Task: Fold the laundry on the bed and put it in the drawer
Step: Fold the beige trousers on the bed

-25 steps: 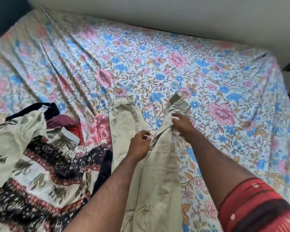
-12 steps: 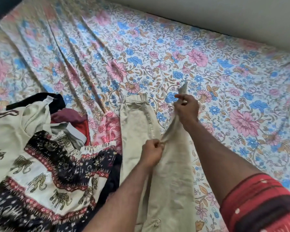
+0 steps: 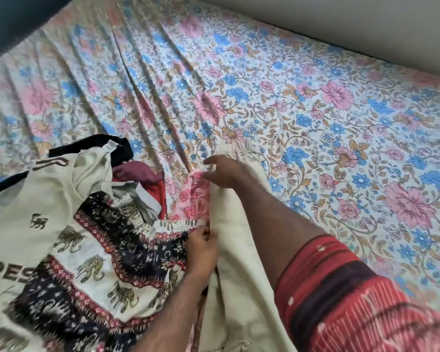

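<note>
Where the beige trousers [image 3: 241,250] lie lengthwise on the bed [image 3: 315,118], their two legs are laid one over the other, the cloth plain, pale and softly creased, with a gathered elastic cuff [image 3: 235,147] at the far end and a stitched pocket detail showing near the bed's near edge. The right hand [image 3: 222,171] rests on the far part of the trousers with its fingers straight, the grip open and pressing the fabric flat by the trousers' left edge. The left hand [image 3: 201,246] has its fingers curled at the left edge of the trousers, closer to the near edge of the bed, its grip pinching the beige fabric. Just left of the trousers sits the laundry pile [image 3: 87,237]: a cream and navy garment [image 3: 107,265] printed with elephants, a pink patterned piece [image 3: 193,199], maroon and black clothes, and a cream shirt [image 3: 23,224] bearing the partly hidden letters "RES". The floral sheet is wrinkled toward the bed's far left corner.
</note>
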